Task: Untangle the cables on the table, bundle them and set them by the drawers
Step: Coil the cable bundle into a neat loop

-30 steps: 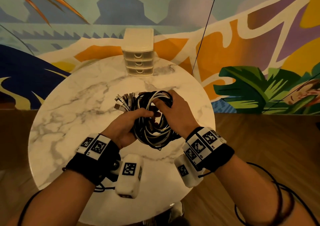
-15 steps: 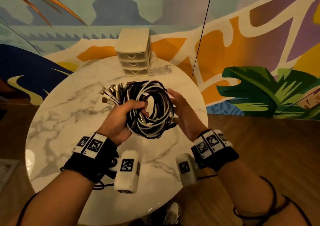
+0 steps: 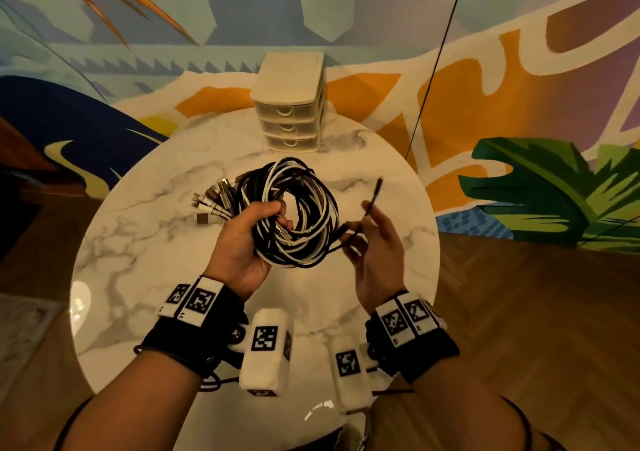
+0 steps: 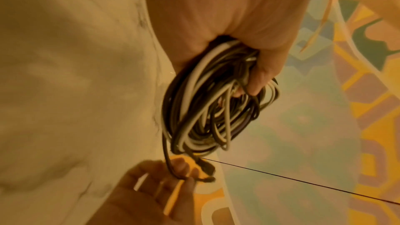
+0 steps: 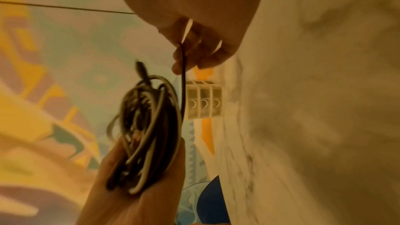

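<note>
Both wrist views blurred; left hand fingers buried in cable coil — plugs indistinct.

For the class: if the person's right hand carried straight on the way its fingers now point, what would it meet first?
The right hand, pinching a loose black cable end, points up and away across the marble table. Its way looks free above the tabletop; the drawers sit off to the left of that line, though depth is unclear.

counted: one coiled cable bundle, one three-drawer unit, one round marble table, two hands.
</note>
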